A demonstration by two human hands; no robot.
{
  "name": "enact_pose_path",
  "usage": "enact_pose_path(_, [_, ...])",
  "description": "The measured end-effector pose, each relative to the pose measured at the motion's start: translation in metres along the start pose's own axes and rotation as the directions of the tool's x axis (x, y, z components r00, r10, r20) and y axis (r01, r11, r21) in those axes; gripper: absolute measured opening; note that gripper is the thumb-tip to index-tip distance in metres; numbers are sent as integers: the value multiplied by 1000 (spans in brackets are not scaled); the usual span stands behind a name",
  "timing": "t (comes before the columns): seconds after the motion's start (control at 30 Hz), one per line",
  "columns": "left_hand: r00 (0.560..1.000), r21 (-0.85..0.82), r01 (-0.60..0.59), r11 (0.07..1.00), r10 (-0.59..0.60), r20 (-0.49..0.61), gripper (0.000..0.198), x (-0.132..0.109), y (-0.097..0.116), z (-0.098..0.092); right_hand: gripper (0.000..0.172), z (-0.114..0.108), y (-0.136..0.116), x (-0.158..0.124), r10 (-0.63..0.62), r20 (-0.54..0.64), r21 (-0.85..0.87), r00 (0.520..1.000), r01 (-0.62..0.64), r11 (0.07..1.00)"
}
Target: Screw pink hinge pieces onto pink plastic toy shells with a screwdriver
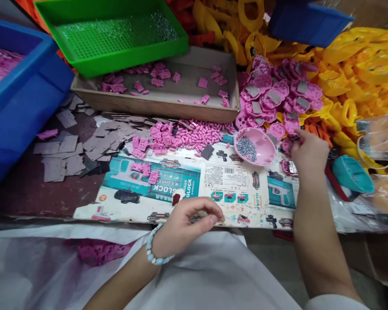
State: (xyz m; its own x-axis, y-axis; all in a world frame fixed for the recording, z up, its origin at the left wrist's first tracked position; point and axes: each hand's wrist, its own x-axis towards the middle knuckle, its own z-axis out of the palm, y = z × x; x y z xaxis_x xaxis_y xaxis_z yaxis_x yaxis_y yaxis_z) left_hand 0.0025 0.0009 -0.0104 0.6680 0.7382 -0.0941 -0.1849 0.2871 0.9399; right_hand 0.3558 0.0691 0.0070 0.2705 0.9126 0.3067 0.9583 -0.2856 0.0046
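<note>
My left hand [194, 219], with a beaded bracelet [153, 245] at its wrist, hovers over the near edge of the printed cardboard sheet [210, 172]. Its fingers are loosely curved, a gap shows between them and the thumb, and nothing is held. To the right, my right hand [310, 150] reaches to the near end of a heap of pink plastic housings [274, 97], several with grey plates on them. Its fingers are bent down and closed on a pink plastic part [287, 145], mostly hidden beneath them. A pink bowl [265, 148] of small screws [246, 149] sits left of this hand.
A green tray [126, 60] rests on a shallow box [155, 105] with pink pieces. Grey plates [64, 155] and small pink parts [198, 134] lie before it. A blue bin [29, 90] stands left; yellow parts [365, 64] and a teal cup [352, 174] are right.
</note>
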Motion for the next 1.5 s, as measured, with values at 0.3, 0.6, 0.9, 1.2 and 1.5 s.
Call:
enact_pose_path(0.3, [985,-598,-21,801,-87,-151,61,15,-7,0,28,-84,-139,-94,-577,-437,278,690,714,642])
enact_pose_path(0.6, [863,-502,92,860,-321,-391,30,0,10,-23,17,-19,-186,-68,-531,-190,597,825,527,605])
enact_pose_path(0.9, [853,-7,84,996,-76,-517,27,1,-4,-23,9,19,-201,-66,-551,-9,531,834,471,704])
enact_pose_path(1.2, [890,151,34,988,39,-454,22,6,3,-16,12,-32,-179,-68,-528,-106,809,843,382,448])
enact_pose_path(1.5, [875,521,45,852,217,-432,23,7,10,1,14,-51,-161,-80,-582,-71,916,810,284,283])
